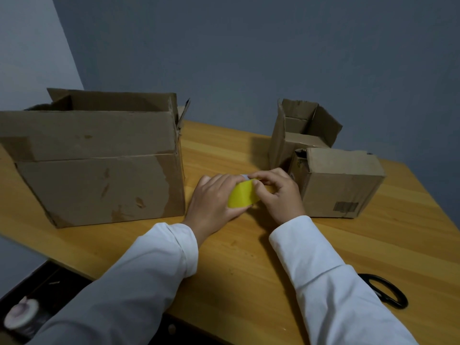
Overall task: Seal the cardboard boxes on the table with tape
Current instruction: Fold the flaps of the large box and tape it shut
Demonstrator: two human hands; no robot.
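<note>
A yellow tape roll [242, 196] is held upright just above the wooden table [249, 257], in the middle. My left hand [214, 200] grips it from the left side. My right hand [276, 192] pinches the roll's top edge with curled fingers. A large cardboard box [99, 170] stands to the left with its top flaps up. A smaller box [341, 183] sits close on the right, its top flap lying down. Behind it stands a small box [301, 130] with open flaps.
Black-handled scissors [385, 291] lie near the table's front right edge, partly under my right sleeve. The table's left edge runs diagonally below the large box; beyond it is a dark floor with a pale round object [21, 316]. A blue-grey wall stands behind.
</note>
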